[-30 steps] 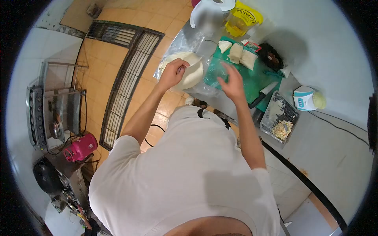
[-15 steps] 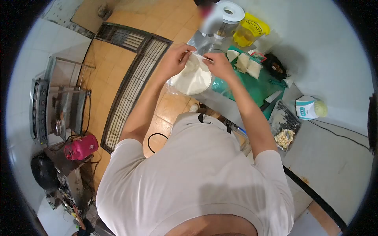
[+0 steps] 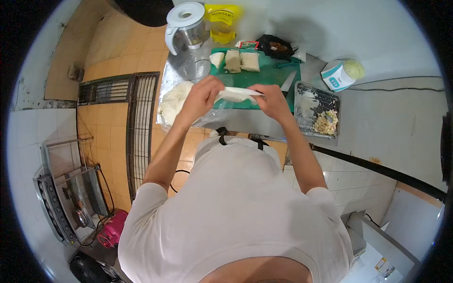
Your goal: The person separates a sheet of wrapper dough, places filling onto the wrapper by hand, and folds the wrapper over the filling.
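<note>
A thin white sheet, like a round wrapper, is stretched between my two hands above the green cutting board. My left hand pinches its left end, and my right hand pinches the right end. More pale round sheets lie on clear plastic at the left of the metal table, beside my left hand. Three white pieces rest on the board's back part. A knife lies at the board's right side, partly behind my right hand.
A metal tray with crumbly filling stands right of the board. Along the back are a lidded pitcher, a yellow oil pouch and a black bag. A white-and-blue device sits at the right.
The view has turned toward the board. Both hands, first apart and then together over the round sheets, have moved right with one sheet held between them.
</note>
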The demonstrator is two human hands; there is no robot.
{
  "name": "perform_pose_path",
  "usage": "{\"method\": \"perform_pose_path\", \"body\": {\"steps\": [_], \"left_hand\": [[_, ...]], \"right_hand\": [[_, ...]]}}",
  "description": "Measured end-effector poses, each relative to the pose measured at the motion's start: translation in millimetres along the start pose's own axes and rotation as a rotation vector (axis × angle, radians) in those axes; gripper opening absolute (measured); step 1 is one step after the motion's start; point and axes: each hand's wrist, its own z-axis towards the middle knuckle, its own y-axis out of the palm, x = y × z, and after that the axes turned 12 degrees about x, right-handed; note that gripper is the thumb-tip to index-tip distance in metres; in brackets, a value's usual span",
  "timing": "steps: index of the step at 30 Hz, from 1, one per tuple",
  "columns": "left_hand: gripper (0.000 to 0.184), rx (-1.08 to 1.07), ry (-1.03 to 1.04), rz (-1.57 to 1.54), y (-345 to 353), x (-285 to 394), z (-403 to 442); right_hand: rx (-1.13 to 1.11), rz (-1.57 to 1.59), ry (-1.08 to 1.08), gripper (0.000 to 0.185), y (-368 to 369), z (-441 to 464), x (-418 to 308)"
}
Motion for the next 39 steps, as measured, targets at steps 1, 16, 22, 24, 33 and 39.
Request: {"method": "perform_pose_path", "body": {"steps": [1,16,22,24,33,39], "left_hand": [[0.019,-0.047,0.03,0.015,11.1,3.0,0.3],[0.022,-0.203,-0.33,0.146,160.2,-110.7,19.8],[0.021,-0.235,-0.376,0.397,192.3,-157.8,26.1],[0.022,-0.185,-0.311,0.464,196.4,-161.9,20.6],[0.026,-0.109,-0.049,0.423,190.3,-120.4,-4.1],[0.023,-0.227,-0.265,0.296,177.8,-79.6,-53.5]], "right_hand": [[-0.001,-0.023,0.038,0.018,-7.2,-10.1,7.7],[-0.019,-0.247,0.242,0.023,-14.4,17.6,198.7],[-0.083,-0.386,0.346,0.022,-8.8,46.0,222.0],[-0.062,-0.349,0.38,0.021,-2.7,44.9,228.2],[0.078,-0.544,0.067,0.017,-14.8,9.1,210.8],[-0.276,-0.655,0.024,0.01,-25.6,-53.3,175.8]]}}
